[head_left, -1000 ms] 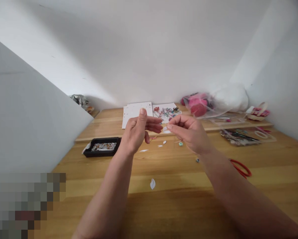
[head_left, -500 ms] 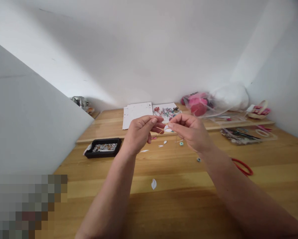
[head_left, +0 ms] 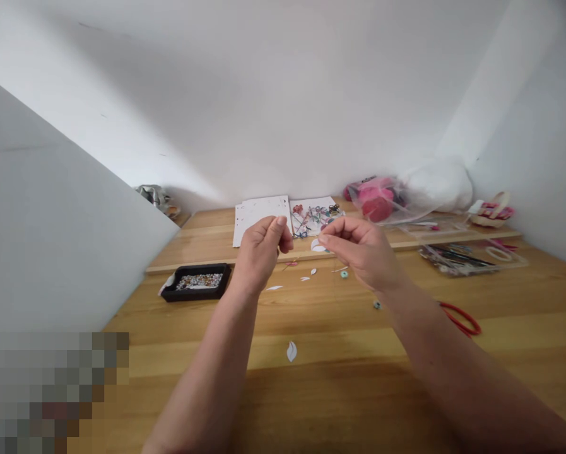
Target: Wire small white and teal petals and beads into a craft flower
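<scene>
Both of my hands are raised over the middle of the wooden table, a short gap between them. My right hand (head_left: 361,249) pinches a small white leaf-shaped piece (head_left: 317,245) between thumb and forefinger. My left hand (head_left: 265,246) is closed, thumb pressed against the curled forefinger; whatever it grips, perhaps something very thin, is too small to make out. Below them on the table lie a white petal-shaped piece (head_left: 291,351), a slim white piece (head_left: 274,288) and several smaller white bits (head_left: 305,279). Two little greenish spools (head_left: 344,275) rest near my right wrist.
At left stands a black tray (head_left: 169,294) of beads. White sheets (head_left: 259,214) and colourful wire-like pieces (head_left: 318,217) lie on the raised back board. Red-handled pliers or scissors (head_left: 467,325), a clear case of tools (head_left: 462,260), pink bundles (head_left: 377,198) and a small basket (head_left: 493,217) occupy the right.
My left hand has drawn left, away from my right hand, and its spread fingers have curled closed. My right hand keeps its pinch on the white piece, almost in place.
</scene>
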